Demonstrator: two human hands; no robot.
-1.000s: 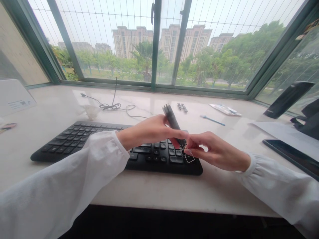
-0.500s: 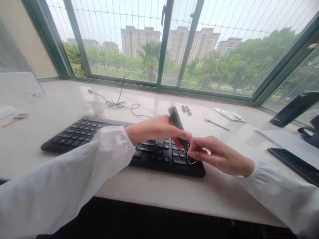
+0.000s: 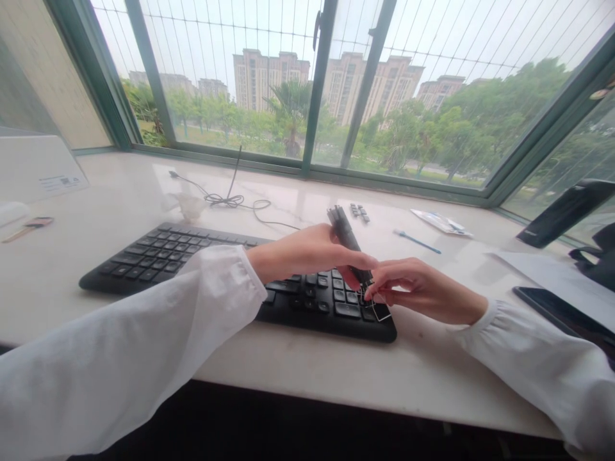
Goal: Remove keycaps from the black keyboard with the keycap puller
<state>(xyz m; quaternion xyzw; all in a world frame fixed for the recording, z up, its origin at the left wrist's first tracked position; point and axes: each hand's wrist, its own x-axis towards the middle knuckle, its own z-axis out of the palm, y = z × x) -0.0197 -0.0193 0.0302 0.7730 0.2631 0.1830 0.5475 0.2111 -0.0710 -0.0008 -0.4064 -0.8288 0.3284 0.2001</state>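
Observation:
My left hand (image 3: 314, 256) is closed around the dark handle of a keycap puller (image 3: 350, 232), held tilted over the right end of a black keyboard (image 3: 350, 325). Tuft-like ends show at the tool's top, and thin wire loops stick out below. My right hand (image 3: 418, 288) pinches at these wires with thumb and fingers, close against the left fingertips. One squarish loop hangs under the right fingers. Both forearms hide part of the keyboard, and the fingers cover where the wires meet the handle.
Several loose keycaps (image 3: 359, 212) lie behind the hands. A blue thin brush (image 3: 417, 241) and a plastic packet (image 3: 441, 223) are to the right, near a phone (image 3: 560, 314). A coiled cable (image 3: 225, 201) lies at the back; a small brush (image 3: 29, 228) is far left.
The view has shifted, then steadied. Both hands have moved slightly right with the keycap puller. The right fingers have changed their pinch, and the wire loop hangs at a different angle.

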